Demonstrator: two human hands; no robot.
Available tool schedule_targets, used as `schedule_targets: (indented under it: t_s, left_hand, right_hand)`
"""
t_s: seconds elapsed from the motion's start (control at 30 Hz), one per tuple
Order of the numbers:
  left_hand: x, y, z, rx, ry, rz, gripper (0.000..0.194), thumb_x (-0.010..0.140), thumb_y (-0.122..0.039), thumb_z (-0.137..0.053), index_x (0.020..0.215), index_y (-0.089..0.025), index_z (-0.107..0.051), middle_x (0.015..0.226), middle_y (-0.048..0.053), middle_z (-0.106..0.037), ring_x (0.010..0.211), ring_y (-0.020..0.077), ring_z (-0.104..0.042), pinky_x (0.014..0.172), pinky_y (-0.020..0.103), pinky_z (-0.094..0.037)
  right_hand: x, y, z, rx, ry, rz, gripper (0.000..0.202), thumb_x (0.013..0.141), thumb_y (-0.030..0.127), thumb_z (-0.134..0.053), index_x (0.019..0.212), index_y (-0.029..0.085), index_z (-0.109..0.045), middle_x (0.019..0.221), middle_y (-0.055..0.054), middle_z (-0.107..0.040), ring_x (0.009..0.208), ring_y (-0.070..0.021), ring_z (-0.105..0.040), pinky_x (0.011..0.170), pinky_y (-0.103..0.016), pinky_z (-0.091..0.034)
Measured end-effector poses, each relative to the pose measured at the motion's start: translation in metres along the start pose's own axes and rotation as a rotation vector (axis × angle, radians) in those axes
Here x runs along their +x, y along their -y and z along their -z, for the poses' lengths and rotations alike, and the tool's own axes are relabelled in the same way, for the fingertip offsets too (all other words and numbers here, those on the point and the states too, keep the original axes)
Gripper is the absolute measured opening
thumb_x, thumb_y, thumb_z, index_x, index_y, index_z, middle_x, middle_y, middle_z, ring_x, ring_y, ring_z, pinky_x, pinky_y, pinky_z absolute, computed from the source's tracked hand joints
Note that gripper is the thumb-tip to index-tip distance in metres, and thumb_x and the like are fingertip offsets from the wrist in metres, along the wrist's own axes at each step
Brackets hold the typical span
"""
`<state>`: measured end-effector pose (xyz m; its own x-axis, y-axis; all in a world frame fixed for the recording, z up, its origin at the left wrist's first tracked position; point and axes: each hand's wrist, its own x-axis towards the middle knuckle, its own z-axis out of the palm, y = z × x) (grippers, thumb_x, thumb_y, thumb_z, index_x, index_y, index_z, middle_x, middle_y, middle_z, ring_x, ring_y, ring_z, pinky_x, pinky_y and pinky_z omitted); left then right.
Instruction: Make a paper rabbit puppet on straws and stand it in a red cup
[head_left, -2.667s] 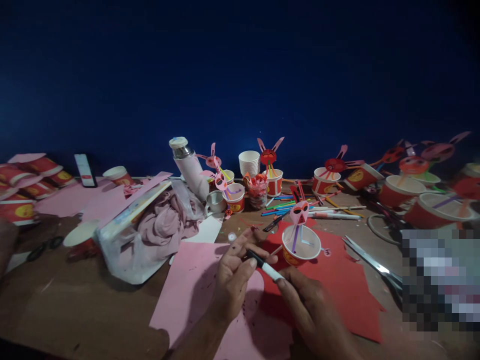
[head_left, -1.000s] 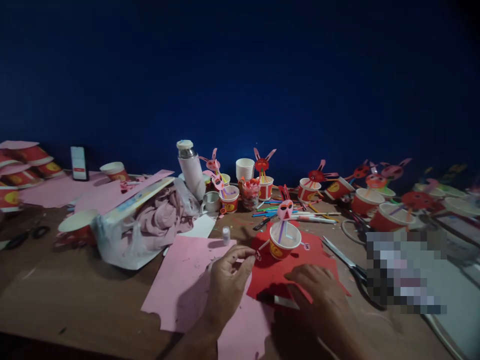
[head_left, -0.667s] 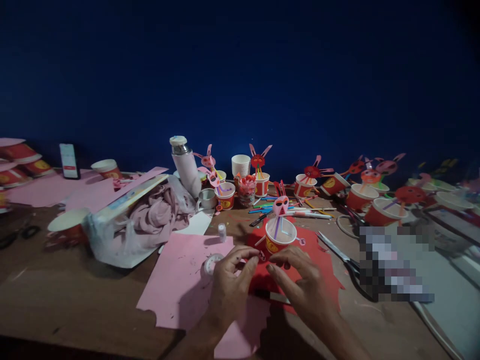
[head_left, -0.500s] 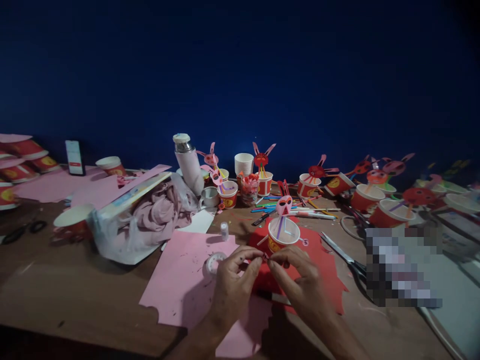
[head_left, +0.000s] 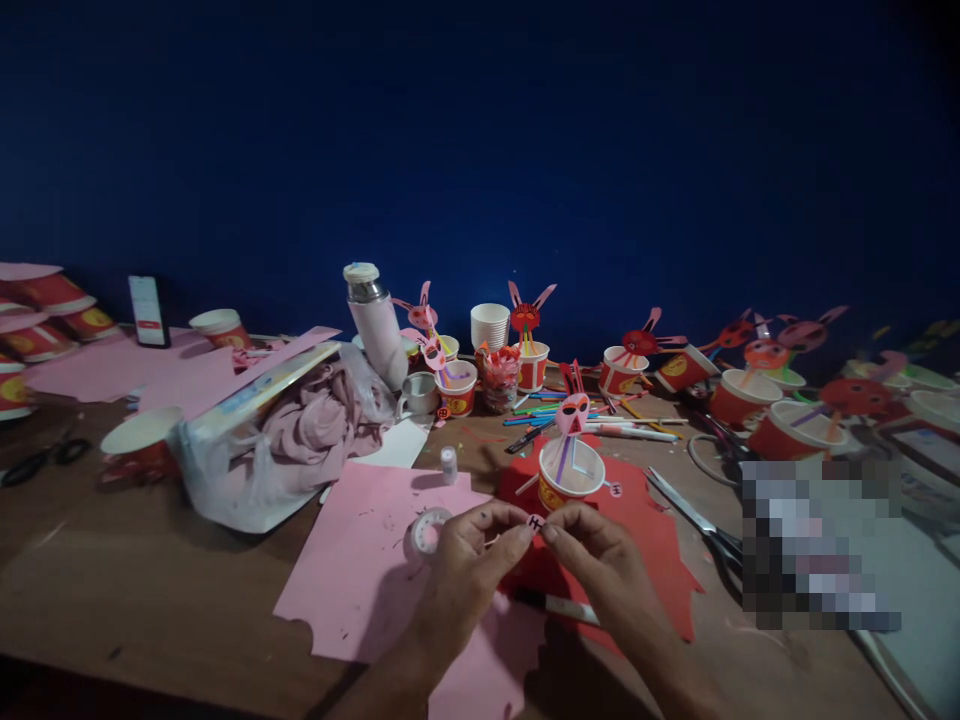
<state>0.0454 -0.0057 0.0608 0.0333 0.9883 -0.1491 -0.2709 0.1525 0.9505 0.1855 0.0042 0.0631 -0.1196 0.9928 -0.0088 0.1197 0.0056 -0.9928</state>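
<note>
Between my fingertips is a small round pink paper disc (head_left: 535, 523) with black strokes on it. My left hand (head_left: 476, 560) pinches its left edge, and my right hand (head_left: 596, 560) pinches the right edge. Just beyond them stands a paper cup (head_left: 571, 470) bearing a pink paper rabbit head (head_left: 573, 415) on a purple strip; a similar marked disc (head_left: 616, 489) hangs at its right side. Under the hands lie pink paper (head_left: 337, 560) and red paper (head_left: 660, 560). A white tape-like ring (head_left: 429, 532) is beside my left hand. A marker (head_left: 570, 608) lies below the hands.
Scissors (head_left: 701, 520) lie to the right, near a blurred-out patch. Several rabbit cups, such as one red-headed cup (head_left: 622, 372), line the back with coloured pens (head_left: 559, 410). A thermos (head_left: 377, 330), a plastic bag (head_left: 262, 500) and a phone (head_left: 148, 312) are at left.
The disc has turned, so its marked face now shows between my fingertips. Both hands keep their pinch, and the view has shifted slightly.
</note>
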Motion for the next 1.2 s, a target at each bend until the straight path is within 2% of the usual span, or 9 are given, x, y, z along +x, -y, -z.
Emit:
schedule_targets:
  t_s: [0.13, 0.3, 0.43, 0.6, 0.77, 0.93, 1.03, 1.2]
  left_hand:
    - [0.001, -0.002, -0.001, 0.123, -0.043, -0.074, 0.01, 0.068, -0.023, -0.062, 0.067, -0.013, -0.062, 0.064, 0.001, -0.058, 0.056, 0.0093, -0.046, 0.053, 0.02, -0.036]
    - [0.0, -0.008, 0.0, 0.316, -0.041, -0.137, 0.008, 0.071, -0.018, -0.056, 0.066, -0.015, -0.06, 0.06, -0.001, -0.054, 0.053, 0.0094, -0.044, 0.05, 0.02, -0.035]
    - [-0.002, -0.013, 0.001, 0.46, 0.004, -0.198, 0.009, 0.069, -0.015, -0.054, 0.063, -0.016, -0.061, 0.064, 0.001, -0.059, 0.058, 0.012, -0.05, 0.054, 0.022, -0.038]
    - [-0.002, -0.015, 0.0, 0.549, 0.062, -0.191, 0.011, 0.067, -0.013, -0.051, 0.062, -0.016, -0.06, 0.063, 0.002, -0.059, 0.06, 0.0139, -0.052, 0.056, 0.023, -0.039]
    - [-0.001, -0.016, -0.001, 0.579, 0.082, -0.146, 0.011, 0.067, -0.014, -0.049, 0.063, -0.016, -0.06, 0.06, 0.002, -0.059, 0.058, 0.014, -0.052, 0.054, 0.023, -0.039]
    - [0.0, -0.02, -0.001, 0.588, 0.103, -0.12, 0.013, 0.064, -0.012, -0.05, 0.062, -0.016, -0.062, 0.057, 0.001, -0.06, 0.055, 0.0131, -0.05, 0.052, 0.022, -0.037]
    - [-0.001, -0.022, -0.001, 0.592, 0.131, -0.088, 0.013, 0.065, -0.012, -0.05, 0.062, -0.016, -0.063, 0.058, 0.001, -0.059, 0.056, 0.0125, -0.05, 0.051, 0.021, -0.036]
    - [0.006, -0.02, 0.004, 0.484, 0.187, -0.066, 0.015, 0.071, -0.019, -0.051, 0.075, -0.015, -0.065, 0.064, 0.002, -0.062, 0.057, 0.0115, -0.051, 0.051, 0.02, -0.037]
  right_hand:
    - [0.0, 0.0, 0.001, -0.037, 0.024, 0.004, 0.021, 0.072, 0.035, -0.057, 0.063, 0.017, -0.057, 0.061, 0.002, -0.054, 0.06, -0.0124, -0.049, 0.06, -0.025, -0.042]
    - [0.002, 0.001, 0.014, -0.069, 0.076, 0.018, 0.02, 0.074, 0.037, -0.054, 0.074, 0.019, -0.062, 0.072, -0.002, -0.061, 0.07, -0.0163, -0.056, 0.067, -0.029, -0.045]
    - [0.002, 0.012, 0.019, -0.245, 0.08, 0.103, 0.016, 0.075, 0.031, -0.052, 0.073, 0.019, -0.062, 0.072, -0.002, -0.062, 0.072, -0.0172, -0.056, 0.068, -0.029, -0.045]
    - [-0.001, 0.017, 0.014, -0.421, 0.141, 0.2, 0.014, 0.076, 0.023, -0.051, 0.066, 0.019, -0.06, 0.066, 0.0, -0.059, 0.067, -0.0156, -0.055, 0.065, -0.026, -0.043]
    - [-0.001, 0.013, 0.014, -0.481, 0.148, 0.226, 0.016, 0.077, 0.021, -0.05, 0.063, 0.018, -0.057, 0.067, 0.0, -0.06, 0.068, -0.0154, -0.055, 0.065, -0.026, -0.041]
    - [-0.001, 0.014, 0.015, -0.493, 0.132, 0.214, 0.009, 0.075, 0.024, -0.054, 0.072, 0.019, -0.06, 0.071, -0.001, -0.062, 0.071, -0.0165, -0.056, 0.067, -0.027, -0.042]
    - [0.0, 0.013, 0.015, -0.503, 0.168, 0.234, 0.012, 0.075, 0.021, -0.053, 0.065, 0.018, -0.058, 0.066, 0.0, -0.06, 0.067, -0.0154, -0.055, 0.064, -0.026, -0.042]
    - [0.0, 0.016, 0.016, -0.489, 0.134, 0.213, 0.017, 0.077, 0.022, -0.049, 0.063, 0.018, -0.057, 0.064, 0.001, -0.059, 0.065, -0.0146, -0.055, 0.061, -0.025, -0.041]
